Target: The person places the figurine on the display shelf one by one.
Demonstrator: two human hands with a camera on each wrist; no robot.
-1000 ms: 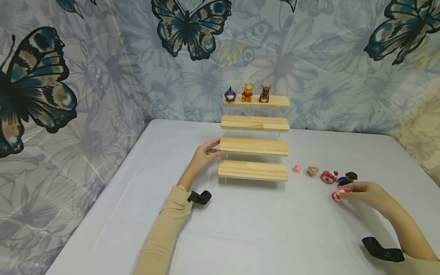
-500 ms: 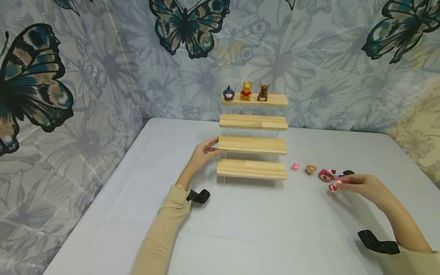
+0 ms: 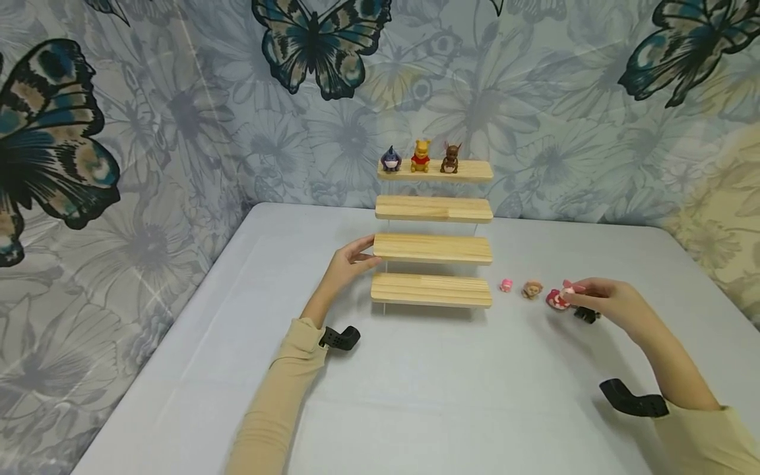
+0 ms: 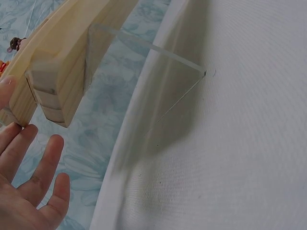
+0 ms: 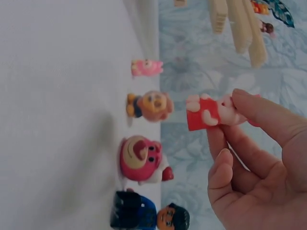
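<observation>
My right hand (image 3: 614,300) pinches a small pink piglet figurine (image 5: 206,112) in a red outfit by its head, held up off the table. Below it, in the right wrist view, stand a pink bear figurine (image 5: 140,158), a black-haired figurine (image 5: 139,211) in dark blue, a brown-maned lion figurine (image 5: 151,105) and a small pink figurine (image 5: 146,67). My left hand (image 3: 343,272) grips the left end of a tiered wooden shelf (image 3: 432,249), thumb and fingertips on one board, the other fingers spread in the left wrist view.
On the top board stand a donkey figurine (image 3: 390,159), a yellow bear figurine (image 3: 420,157) in red and a brown kangaroo-like figurine (image 3: 450,158). Clear supports (image 4: 153,48) carry the boards. The white-covered table (image 3: 451,389) meets a butterfly-patterned backdrop (image 3: 320,145).
My right hand has lifted the piglet figurine and carried it up and left, over the row of figurines. The left hand keeps its grip on the shelf, and the head view has shifted slightly.
</observation>
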